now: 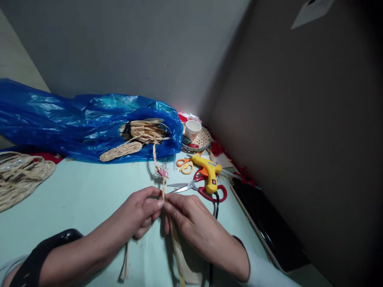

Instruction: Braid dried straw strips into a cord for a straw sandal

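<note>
A thin straw braid (154,153) runs from the blue bag's mouth toward me, passing a pink clip (163,173). Its near end lies pinched between the fingertips of my left hand (146,209) and my right hand (187,213), which almost touch. Below my right hand a wide pale straw strand (179,255) hangs down to the table. Another loose strand (125,263) sticks out under my left wrist. Red-handled scissors (191,185) lie just beyond my right hand, blades pointing left.
A yellow glue gun (209,169) rests by the scissors, beside small orange scissors (186,164). The blue plastic bag (74,123) holds a straw bundle (146,130); a woven sole (121,151) leans there. Behind are a basket (203,139) and paper cup (193,128). A dark tablet-like slab (269,223) lies right.
</note>
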Demonstrator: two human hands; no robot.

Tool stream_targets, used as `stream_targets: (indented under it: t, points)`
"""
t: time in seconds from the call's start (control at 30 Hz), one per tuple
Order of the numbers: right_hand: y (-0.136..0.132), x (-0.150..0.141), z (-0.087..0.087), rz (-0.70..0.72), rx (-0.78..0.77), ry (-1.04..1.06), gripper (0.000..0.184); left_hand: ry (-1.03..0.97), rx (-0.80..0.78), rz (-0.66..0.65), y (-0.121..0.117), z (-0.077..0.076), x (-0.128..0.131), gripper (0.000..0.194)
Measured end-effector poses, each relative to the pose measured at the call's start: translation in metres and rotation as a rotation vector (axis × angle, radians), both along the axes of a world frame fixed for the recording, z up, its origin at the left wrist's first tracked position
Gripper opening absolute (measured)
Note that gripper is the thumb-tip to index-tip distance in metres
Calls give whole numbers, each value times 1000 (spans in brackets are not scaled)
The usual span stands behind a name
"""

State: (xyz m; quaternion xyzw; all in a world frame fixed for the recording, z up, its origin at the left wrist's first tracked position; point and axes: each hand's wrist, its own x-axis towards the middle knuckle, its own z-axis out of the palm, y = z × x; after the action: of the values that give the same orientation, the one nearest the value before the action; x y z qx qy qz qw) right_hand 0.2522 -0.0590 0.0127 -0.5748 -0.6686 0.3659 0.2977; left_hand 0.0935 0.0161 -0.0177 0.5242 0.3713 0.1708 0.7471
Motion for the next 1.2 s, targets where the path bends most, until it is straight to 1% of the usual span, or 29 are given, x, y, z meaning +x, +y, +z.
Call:
stream_targets:
  t: [0.13,0.2,0.27,0.37,0.4,0.47,0.53,0.6,0.7,0.8,0.87,0.9,0.97,1.0,1.07,1.13,1.2]
  points:
    - [-5,-6,-1,-76,73,-265,24,12,-29,45,-4,2,0,38]
    - [-7,-9,-4,-89,114,-396,19,45,13,70,-6,3,-1,36]
    - [-10,-11,-8,-78,147,-508,18,96,125,83,-7,3,-1,31]
    - [-12,-9,-9,-34,181,-659,26,177,353,85,-6,2,-2,27]
    - [-13,-8,-8,-21,196,-694,27,191,403,85,-5,2,-2,27]
    - [-14,-5,-6,-26,242,-733,25,200,441,91,-4,2,-3,25]
    - [-16,-4,-5,-63,318,-736,22,201,426,89,-3,3,-3,22]
    - [-19,-4,-7,-77,434,-714,20,198,402,79,-4,4,-3,22]
    - [-21,-11,-18,7,646,-694,21,172,332,56,-5,5,-4,25]
    - [-19,-19,-31,101,863,-781,25,125,247,50,-5,2,-8,22]
    - [-17,-23,-36,124,954,-832,25,76,168,62,-6,0,-11,24]
    - [-16,-23,-36,123,969,-821,24,51,131,68,-6,-1,-13,26]
    - [-15,-21,-30,74,912,-682,21,8,87,76,-7,-2,-15,28]
    - [-15,-18,-25,38,839,-568,20,-4,89,76,-7,-1,-16,28]
    - [-14,-12,-14,-77,631,-319,22,-9,103,61,-8,1,-15,27]
    - [-11,-5,-5,-186,390,-163,19,0,129,41,-8,2,-13,27]
    - [-5,-1,-3,-170,143,-21,20,19,158,12,-8,1,-10,29]
